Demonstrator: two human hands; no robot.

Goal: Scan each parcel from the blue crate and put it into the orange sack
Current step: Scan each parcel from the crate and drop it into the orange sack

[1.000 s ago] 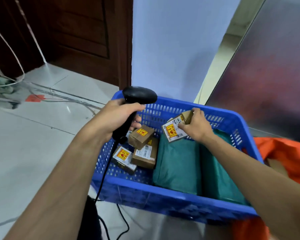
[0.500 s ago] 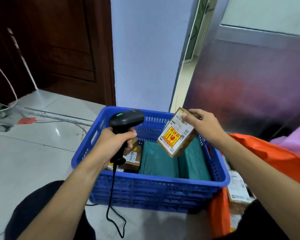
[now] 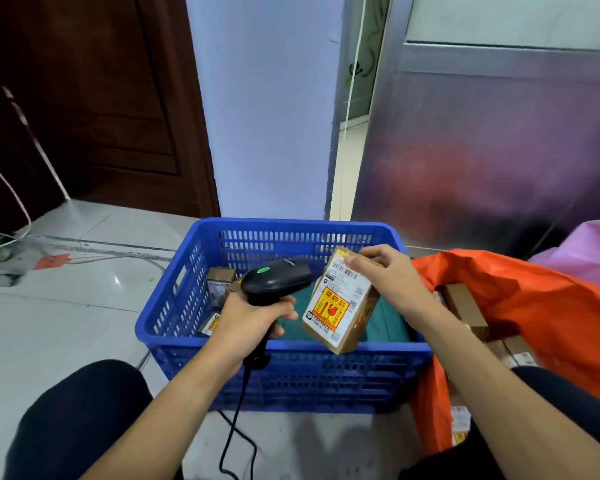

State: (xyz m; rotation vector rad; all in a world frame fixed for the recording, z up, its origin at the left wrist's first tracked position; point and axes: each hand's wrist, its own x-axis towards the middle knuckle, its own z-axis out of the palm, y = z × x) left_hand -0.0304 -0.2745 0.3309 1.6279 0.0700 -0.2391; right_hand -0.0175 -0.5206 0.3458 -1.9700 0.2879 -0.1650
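Note:
My right hand [image 3: 390, 278] grips the top of a small brown cardboard parcel [image 3: 340, 306] with a white label and a yellow-red fragile sticker, held tilted above the blue crate [image 3: 284, 372]. My left hand [image 3: 253, 320] is wrapped around the handle of a black corded barcode scanner [image 3: 278, 280], whose head points at the parcel's label from a short distance. Inside the crate lie small brown boxes [image 3: 220, 278] at the left and green soft packages [image 3: 385, 323]. The orange sack [image 3: 520, 306] stands open to the right of the crate, with brown boxes [image 3: 465, 310] inside.
The crate rests on a pale tiled floor [image 3: 66, 323]. My knees [image 3: 84, 420] in black trousers frame it at the bottom. A dark wooden door [image 3: 94, 98], a lilac wall and a metal panel [image 3: 499, 150] stand behind. White cables [image 3: 11, 233] run at far left. A pink bag [image 3: 589, 251] sits behind the sack.
My right hand lifted the parcel out of the crate and turned its label toward me. My left hand brought the scanner in close to the label.

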